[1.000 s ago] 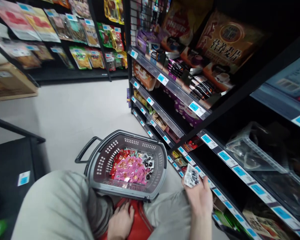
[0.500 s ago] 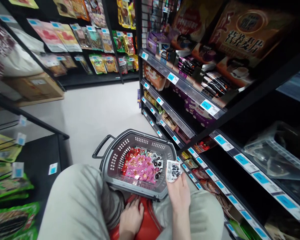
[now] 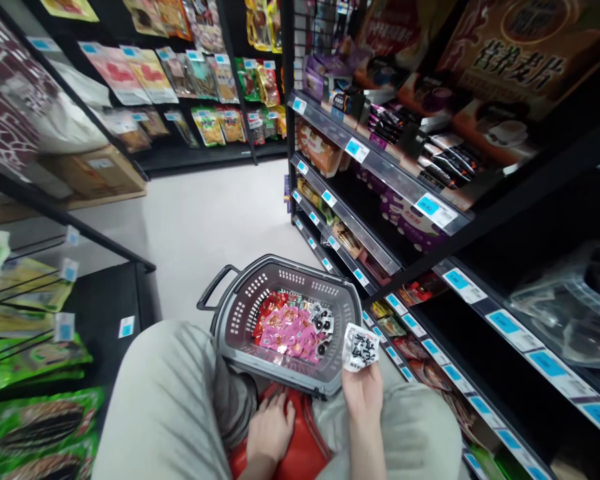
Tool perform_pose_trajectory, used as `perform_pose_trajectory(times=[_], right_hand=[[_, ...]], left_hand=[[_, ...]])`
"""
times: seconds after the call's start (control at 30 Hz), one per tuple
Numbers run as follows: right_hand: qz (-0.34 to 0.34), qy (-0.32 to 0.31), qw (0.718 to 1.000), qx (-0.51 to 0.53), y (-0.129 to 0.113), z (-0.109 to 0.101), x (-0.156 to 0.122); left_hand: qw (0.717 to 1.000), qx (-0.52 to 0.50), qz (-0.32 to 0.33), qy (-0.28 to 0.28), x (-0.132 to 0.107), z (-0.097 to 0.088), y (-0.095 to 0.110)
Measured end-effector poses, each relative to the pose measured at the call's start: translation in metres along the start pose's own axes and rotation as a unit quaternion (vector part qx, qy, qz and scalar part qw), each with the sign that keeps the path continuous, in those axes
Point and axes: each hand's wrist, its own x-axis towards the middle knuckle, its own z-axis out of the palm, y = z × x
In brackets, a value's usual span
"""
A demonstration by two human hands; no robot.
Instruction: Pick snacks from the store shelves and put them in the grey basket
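My right hand [image 3: 364, 393] pinches a small white packet with black lettering [image 3: 360, 347] and holds it up beside the right rim of a grey shopping basket [image 3: 240, 320] on the floor. Pink, red and black-and-white snack packets [image 3: 293, 325] lie in the basket. My left hand [image 3: 271, 430] rests flat, fingers spread, on a red object [image 3: 300, 447] between my knees. I am crouched, with my grey trouser legs [image 3: 165, 400] in front of the camera.
Black shelving with blue price tags [image 3: 433, 208] runs along the right, stocked with boxed and bagged goods. A lower rack with green packets [image 3: 30, 413] stands at the left. Hanging snack bags [image 3: 210, 123] and a cardboard box [image 3: 95, 173] line the far wall beyond pale floor.
My right hand has carried the white packet leftward from the low shelf edge to the basket's right rim. The view has swung left. My left hand stayed on the red object.
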Motion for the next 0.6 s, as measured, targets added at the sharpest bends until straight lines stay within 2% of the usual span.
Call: perform_pose_trajectory(times=[0.1, 0.27, 0.33, 0.47, 0.6], right_hand=[[0.018, -0.013, 1.000, -0.021, -0.001, 0.001, -0.002], [0.096, -0.081, 0.991, -0.044, -0.001, 0.004, -0.009], [0.110, -0.072, 0.990, -0.054, -0.001, 0.004, -0.011], [0.109, -0.017, 0.993, -0.041, -0.001, 0.004, -0.011], [0.116, -0.054, 0.988, -0.082, 0.000, 0.008, -0.010]], left_hand=[[1.000, 0.003, 0.005, 0.009, 0.000, -0.001, 0.001], [1.000, 0.001, 0.003, 0.004, 0.000, -0.004, 0.002], [1.000, 0.001, -0.003, -0.006, 0.000, -0.005, 0.003], [1.000, 0.001, -0.004, -0.012, 0.000, -0.005, 0.003], [1.000, 0.000, -0.004, -0.012, 0.000, -0.002, 0.002]])
